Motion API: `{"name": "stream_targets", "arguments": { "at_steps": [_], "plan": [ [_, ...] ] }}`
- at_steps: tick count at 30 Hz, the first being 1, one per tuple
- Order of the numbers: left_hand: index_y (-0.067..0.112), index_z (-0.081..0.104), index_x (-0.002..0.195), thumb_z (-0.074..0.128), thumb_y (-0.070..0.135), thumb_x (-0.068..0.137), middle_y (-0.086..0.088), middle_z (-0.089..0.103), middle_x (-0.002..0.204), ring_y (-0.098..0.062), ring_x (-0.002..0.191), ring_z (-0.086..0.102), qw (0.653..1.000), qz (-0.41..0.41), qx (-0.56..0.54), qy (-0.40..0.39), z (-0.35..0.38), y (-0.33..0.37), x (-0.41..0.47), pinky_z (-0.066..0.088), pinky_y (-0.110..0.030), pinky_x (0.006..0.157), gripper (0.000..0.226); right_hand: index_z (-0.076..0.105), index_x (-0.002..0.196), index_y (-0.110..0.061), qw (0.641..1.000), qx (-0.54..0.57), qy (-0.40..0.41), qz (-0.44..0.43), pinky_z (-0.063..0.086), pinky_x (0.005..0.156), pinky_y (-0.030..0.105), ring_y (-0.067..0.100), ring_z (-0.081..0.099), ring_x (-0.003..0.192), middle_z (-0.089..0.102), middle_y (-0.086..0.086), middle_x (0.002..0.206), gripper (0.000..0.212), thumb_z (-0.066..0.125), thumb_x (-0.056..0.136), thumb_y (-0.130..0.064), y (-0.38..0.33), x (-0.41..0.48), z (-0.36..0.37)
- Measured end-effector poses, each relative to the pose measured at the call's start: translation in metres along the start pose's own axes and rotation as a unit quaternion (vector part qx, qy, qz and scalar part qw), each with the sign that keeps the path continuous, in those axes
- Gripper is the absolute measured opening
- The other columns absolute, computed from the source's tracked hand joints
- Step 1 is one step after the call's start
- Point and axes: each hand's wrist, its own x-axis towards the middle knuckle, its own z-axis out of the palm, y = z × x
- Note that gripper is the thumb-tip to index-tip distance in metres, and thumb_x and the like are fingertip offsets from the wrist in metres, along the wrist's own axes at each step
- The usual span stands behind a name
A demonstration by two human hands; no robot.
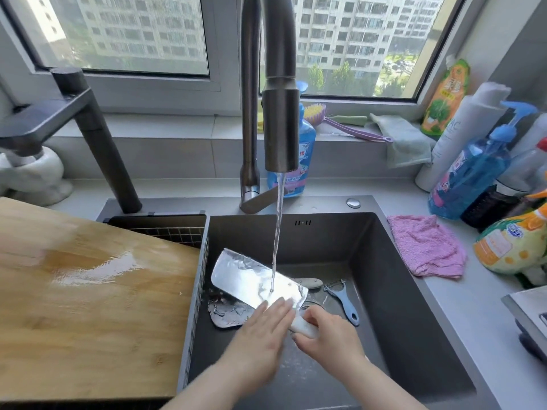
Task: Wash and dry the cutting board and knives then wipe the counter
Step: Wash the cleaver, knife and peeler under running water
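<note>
1. My right hand (pixel 328 335) has its fingers (pixel 310 316) curled round the white handle (pixel 302 325) of the cleaver (pixel 254 276), gripping it low over the sink (pixel 399 291).
2. My left hand (pixel 260 329) lies flat on the blade beside the handle. Its fingers (pixel 278 306) are straight and close together, resting on the steel and grasping nothing.
3. The cleaver's broad face is turned up, and the blade points away from me and to the left.
4. Water (pixel 276 232) runs from the tap (pixel 281 128) and strikes the blade just beyond my left fingertips.
5. A second knife (pixel 228 313) lies on the sink floor under the cleaver, its dark wet blade partly hidden.
6. A grey handle (pixel 307 282) shows just behind the cleaver. I cannot tell whether it belongs to that blade.
7. A blue peeler (pixel 343 300) lies on the sink floor to the right of the cleaver, apart from it.
8. The board (pixel 88 276) lies on the left, its edge against the sink, with a wet patch shining on it.
9. A crumpled pink cloth (pixel 426 247) sits on the bench (pixel 473 321) at the sink's right rim, near the bottles (pixel 470 179).
</note>
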Motion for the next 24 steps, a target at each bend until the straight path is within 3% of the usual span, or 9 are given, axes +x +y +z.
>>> {"name": "stream_targets", "arguments": {
  "at_steps": [2, 5, 7, 8, 10, 12, 15, 18, 24],
  "plan": [
    [0.021, 0.044, 0.117, 0.037, 0.023, 0.070, 0.009, 0.066, 0.115, -0.005, 0.116, 0.042, 0.999, 0.032, -0.036, 0.022, -0.001, 0.006, -0.004, 0.015, -0.021, 0.108, 0.047, 0.050, 0.111, -0.025, 1.000, 0.006, 0.001, 0.000, 0.035, 0.077, 0.021, 0.009, 0.056, 0.111, 0.062, -0.014, 0.117, 0.032, 0.056, 0.084, -0.041, -0.001, 0.000, 0.002],
    [0.020, 0.047, 0.109, 0.040, 0.021, 0.075, -0.003, 0.070, 0.104, -0.008, 0.106, 0.046, 0.978, -0.014, -0.099, 0.181, -0.004, -0.006, -0.005, 0.026, -0.022, 0.104, 0.035, 0.045, 0.106, -0.028, 1.000, 0.020, -0.008, 0.000, 0.036, 0.079, 0.022, 0.009, 0.055, 0.112, 0.060, -0.013, 0.117, 0.029, 0.057, 0.084, -0.042, -0.001, -0.004, 0.000],
    [0.019, 0.045, 0.093, 0.040, 0.022, 0.076, -0.003, 0.062, 0.080, -0.007, 0.084, 0.042, 0.951, -0.093, -0.134, 0.262, -0.010, -0.011, -0.009, 0.045, -0.029, 0.075, 0.017, 0.035, 0.091, -0.031, 0.999, 0.037, 0.001, 0.002, 0.034, 0.075, 0.023, 0.012, 0.057, 0.106, 0.059, -0.011, 0.105, 0.026, 0.057, 0.083, -0.041, -0.002, -0.005, -0.002],
    [0.021, 0.040, 0.082, 0.040, 0.025, 0.077, 0.004, 0.050, 0.072, -0.006, 0.072, 0.035, 0.942, -0.118, -0.148, 0.276, -0.013, -0.010, -0.010, 0.041, -0.020, 0.060, 0.007, 0.030, 0.083, -0.033, 0.999, 0.051, 0.007, 0.003, 0.034, 0.073, 0.024, 0.014, 0.057, 0.101, 0.056, -0.012, 0.096, 0.029, 0.058, 0.083, -0.040, -0.003, -0.006, -0.002],
    [0.026, 0.031, 0.069, 0.040, 0.033, 0.082, 0.012, 0.037, 0.065, -0.007, 0.062, 0.031, 0.938, -0.181, -0.175, 0.238, -0.020, -0.001, -0.009, 0.030, -0.019, 0.054, 0.017, 0.024, 0.071, -0.031, 0.996, 0.084, 0.014, 0.013, 0.031, 0.068, 0.025, 0.017, 0.053, 0.085, 0.047, -0.014, 0.079, 0.038, 0.060, 0.083, -0.039, -0.006, -0.006, 0.000],
    [0.026, 0.039, 0.067, 0.038, 0.043, 0.092, 0.011, 0.045, 0.069, -0.012, 0.068, 0.045, 0.923, -0.279, -0.251, 0.083, -0.028, 0.011, -0.001, 0.035, -0.028, 0.061, 0.030, 0.021, 0.068, -0.029, 0.993, 0.117, 0.028, 0.020, 0.028, 0.063, 0.025, 0.013, 0.046, 0.069, 0.040, -0.015, 0.069, 0.044, 0.061, 0.082, -0.037, -0.011, -0.006, 0.002],
    [0.023, 0.057, 0.100, 0.036, 0.043, 0.096, 0.006, 0.059, 0.099, -0.009, 0.095, 0.053, 0.840, -0.307, -0.433, -0.117, -0.033, 0.021, 0.009, 0.040, -0.020, 0.072, 0.030, 0.020, 0.067, -0.028, 0.985, 0.163, 0.045, 0.017, 0.030, 0.055, 0.020, 0.002, 0.038, 0.058, 0.039, -0.011, 0.066, 0.044, 0.062, 0.081, -0.032, -0.020, -0.007, 0.005],
    [0.020, 0.064, 0.098, 0.048, 0.040, 0.092, 0.004, 0.068, 0.100, -0.006, 0.095, 0.061, 0.758, -0.295, -0.574, -0.094, -0.035, 0.027, 0.011, 0.045, -0.012, 0.078, 0.026, 0.023, 0.070, -0.030, 0.978, 0.208, 0.019, 0.003, 0.037, 0.062, 0.025, 0.016, 0.047, 0.067, 0.044, -0.009, 0.067, 0.035, 0.058, 0.073, -0.033, -0.029, -0.011, 0.012],
    [0.015, 0.060, 0.061, 0.054, 0.036, 0.088, 0.010, 0.055, 0.052, -0.005, 0.055, 0.049, 0.810, -0.297, -0.502, -0.055, -0.037, 0.032, 0.007, 0.037, -0.017, 0.051, 0.035, 0.030, 0.079, -0.035, 0.963, 0.260, -0.024, -0.062, 0.040, 0.084, 0.017, -0.001, 0.054, 0.095, 0.047, -0.032, 0.100, 0.035, 0.040, 0.053, -0.056, -0.021, -0.023, 0.015]
  ]
}}
